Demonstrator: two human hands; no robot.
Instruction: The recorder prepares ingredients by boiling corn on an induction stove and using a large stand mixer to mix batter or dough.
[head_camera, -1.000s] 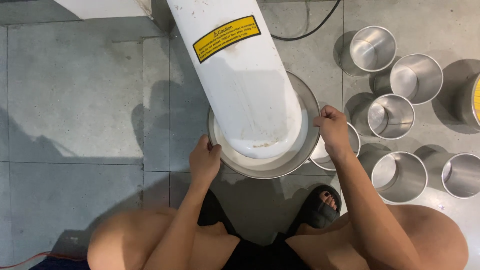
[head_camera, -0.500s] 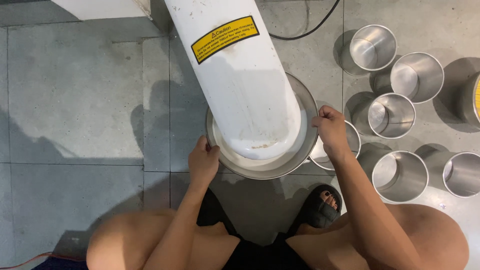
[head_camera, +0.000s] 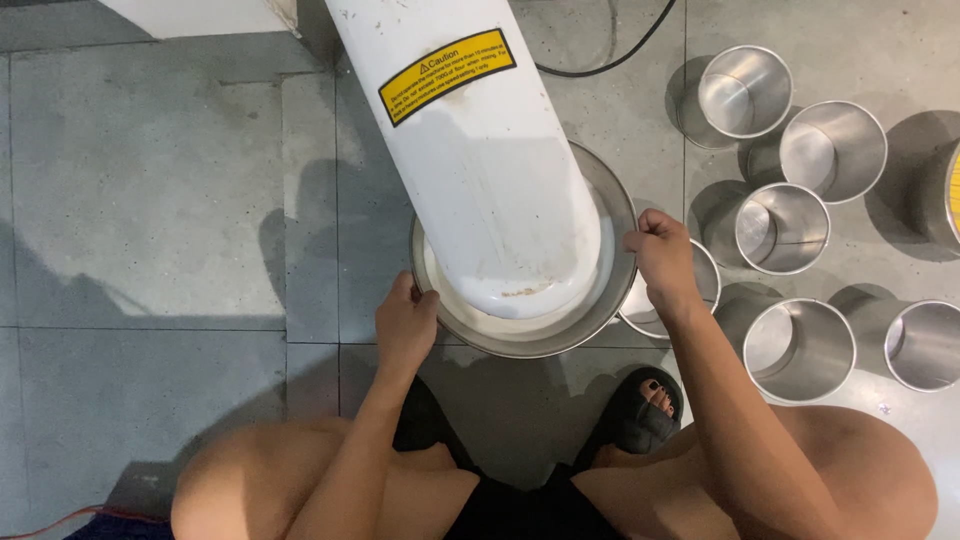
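head view, bowl: a big steel bowl (head_camera: 600, 325) sits on the grey tiled floor (head_camera: 150, 200), right under the white machine arm (head_camera: 480, 170) that hangs over most of it; only the near rim and a strip of pale contents show.
head view, left hand: the left hand (head_camera: 405, 325) is curled over the bowl's near-left rim, fingers folded down on the edge, so it looks closed on the rim.
head view, right hand: the right hand (head_camera: 662, 258) is bunched into a loose fist on the right rim, thumb and fingers pinching the edge.
head view, around: a small steel cup (head_camera: 700, 290) sits just beside the bowl, partly under the right wrist; more steel cups (head_camera: 805, 350) stand in a cluster to the right, apart from the bowl. a black sandal (head_camera: 640, 410) is planted near the bowl's front edge, and a black cable (head_camera: 610, 55) runs on the floor behind.
risk, clearance: i judge the machine arm sits so close over the bowl that lifting the bowl could knock the rim against it and slop the contents.
risk, cups: the right wrist or the rim could tip the cup tucked beside the bowl, since they nearly touch.
risk, grip: both hands hold only a thin edge; a heavy, full bowl could slip or tilt to one side.
risk, foot: the toes are near enough to be caught if the bowl drops.
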